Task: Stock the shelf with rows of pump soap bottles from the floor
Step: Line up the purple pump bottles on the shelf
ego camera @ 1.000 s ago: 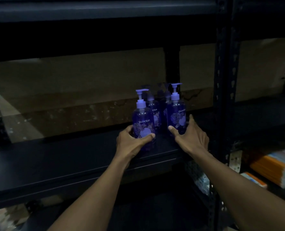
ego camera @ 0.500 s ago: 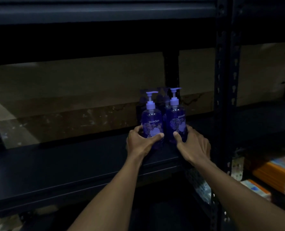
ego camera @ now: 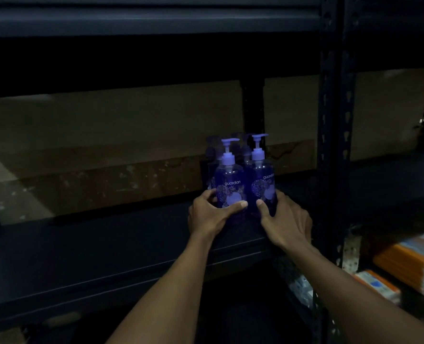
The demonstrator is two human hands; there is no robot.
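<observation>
Purple item 1: a clear purple plastic soap bottle with a pale lilac pump, the left front bottle (ego camera: 229, 187). It stands upright on the dark metal shelf board (ego camera: 106, 244), toward the board's 3 o'clock end and near the front edge.
Item 2: a matching purple pump bottle, the right front bottle (ego camera: 264, 186), upright just beside item 1 at its 3 o'clock. I cannot tell whether the two touch.
Rear bottles (ego camera: 246, 151): more of the same kind at 12 o'clock behind the front pair. They are dim and the count is unclear.
Left hand (ego camera: 208, 216): wrapped round the lower body of the left front bottle, thumb across the label, fingers round the 9 o'clock side.
Right hand (ego camera: 286, 219): grips the right front bottle low down, thumb on its front, fingers round the 3 o'clock side.
Key relation: each bottle lies at 12 o'clock from its own hand, long axis vertical. The left hand is nearer item 1, the right hand nearer item 2.
Next move (judgement): a level push toward 12 o'clock would close the pair up on the rear bottles. The low hold should resist tipping.
Writing: "guardian" in pale lower-case on item 1, above a floral patch. Item 2 shows the same word turned toward 3 o'clock, its end out of sight.
Pump nozzles: both point to 3 o'clock.
Surroundings: a black perforated steel upright (ego camera: 335, 145) at 3 o'clock, and orange flat packs (ego camera: 412, 264) on a lower level at 4 o'clock.
</observation>
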